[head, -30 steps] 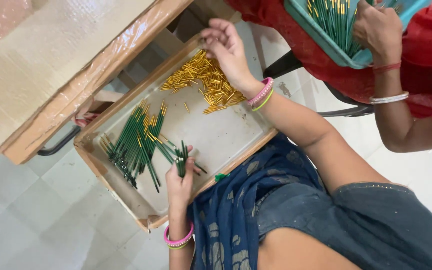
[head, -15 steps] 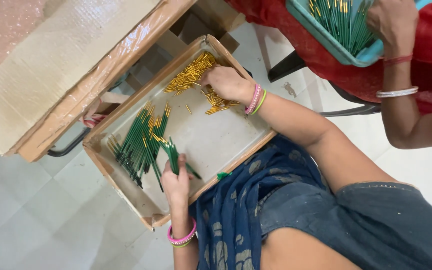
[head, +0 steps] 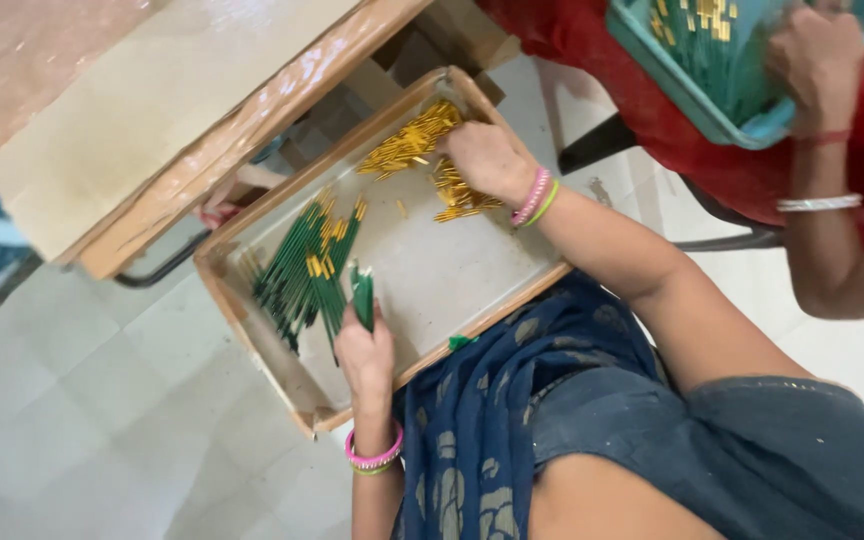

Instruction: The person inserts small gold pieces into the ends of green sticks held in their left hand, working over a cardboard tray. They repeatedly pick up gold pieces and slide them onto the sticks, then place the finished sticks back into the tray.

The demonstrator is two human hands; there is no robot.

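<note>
I am looking down at what seems a small hand-assembly workshop: beyond my left hand point(head: 365, 352), which is gripping a few green sticks, a wooden tray point(head: 252, 310) is holding bulk heaps of green sticks point(head: 302, 270) and brass-coloured caps point(head: 407, 145). Past my right hand point(head: 487, 160), a co-worker is holding a teal basket point(head: 652, 55) of the same sticks, beside a tape-wrapped cardboard bench point(head: 152, 110) over pale floor tiles point(head: 72, 420).

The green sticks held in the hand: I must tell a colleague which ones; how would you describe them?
Find the shallow wooden tray on the person's lap. At its near edge the left hand grips a small upright bunch of thin green sticks. Unlike the bigger green pile lying flat beside it, this bunch is held up.
</note>
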